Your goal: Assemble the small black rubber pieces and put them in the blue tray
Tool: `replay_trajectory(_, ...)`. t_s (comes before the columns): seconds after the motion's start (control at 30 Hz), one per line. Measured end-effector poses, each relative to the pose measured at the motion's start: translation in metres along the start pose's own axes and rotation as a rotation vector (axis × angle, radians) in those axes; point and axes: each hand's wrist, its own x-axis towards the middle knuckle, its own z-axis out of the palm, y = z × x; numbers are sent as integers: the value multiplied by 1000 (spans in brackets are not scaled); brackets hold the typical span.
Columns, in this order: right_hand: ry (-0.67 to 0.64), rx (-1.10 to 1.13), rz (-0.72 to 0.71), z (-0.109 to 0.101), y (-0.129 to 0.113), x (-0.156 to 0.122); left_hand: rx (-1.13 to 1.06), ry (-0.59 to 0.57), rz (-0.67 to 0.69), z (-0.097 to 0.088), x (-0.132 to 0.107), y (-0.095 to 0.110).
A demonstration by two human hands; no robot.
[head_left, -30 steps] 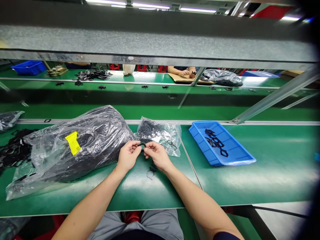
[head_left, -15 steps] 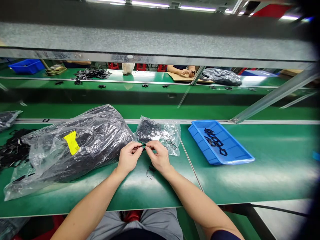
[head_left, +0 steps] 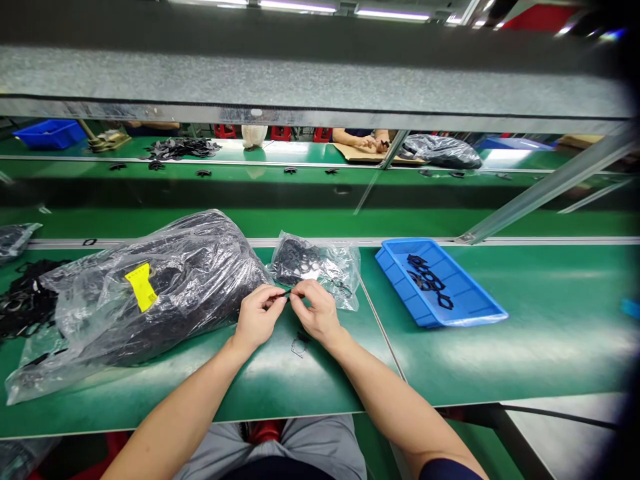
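My left hand (head_left: 257, 315) and my right hand (head_left: 315, 311) meet over the green table (head_left: 280, 380), both pinching one small black flat part (head_left: 287, 294) between their fingertips. A thin black ring-shaped piece (head_left: 299, 346) lies on the table just under my right wrist. Behind my hands sits a small clear bag (head_left: 320, 265) of black parts. To the left lies a large clear bag (head_left: 150, 293) full of black parts, with a yellow label (head_left: 141, 285).
A blue tray (head_left: 440, 283) holding several black parts sits to the right. Loose black parts (head_left: 25, 297) are heaped at the far left. Beyond runs a green conveyor (head_left: 310, 193); another person's hands (head_left: 367, 141) work at the far bench. A metal bar (head_left: 545, 187) slants on the right.
My hands have closed together a little on the small black part and shifted slightly away from me. Nothing else has moved.
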Motion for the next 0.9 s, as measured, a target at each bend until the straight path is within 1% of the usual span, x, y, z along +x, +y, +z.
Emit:
replay_trajectory(0.07, -2, 9, 30, 1, 1, -1, 0, -7, 0, 0, 0, 0)
replay_trajectory(0.13, 14, 49, 94, 3, 3, -2, -3, -20, 1, -1, 1, 0)
replay_trajectory(0.2, 19, 138, 196, 5, 5, -3, -2, -37, 4, -3, 1, 1)
replay_trajectory(0.33, -30, 353, 407, 6, 8, -1, 26, -68, 10, -5, 3, 2)
replay_trajectory(0.43, -53, 446, 479, 4, 9, 1, 38, -81, 2, -5, 4, 3)
replay_trajectory(0.5, -88, 443, 466, 2, 10, 2, 31, -72, -13, -4, 5, 3)
replay_trajectory(0.6, -125, 342, 370, 2, 11, 1, 23, -48, -39, -4, 4, -1)
replay_trajectory(0.67, -116, 284, 318, 4, 11, 0, 25, -6, -61, -3, 4, -4)
replay_trajectory(0.73, -97, 262, 302, 7, 10, -2, 26, 44, -73, -2, 3, -5)
replay_trajectory(0.8, -91, 250, 295, 9, 9, -4, 47, 71, -45, -2, 3, -4)
replay_trajectory(0.9, -99, 217, 281, 10, 5, -5, 115, 63, 56, -3, 3, 1)
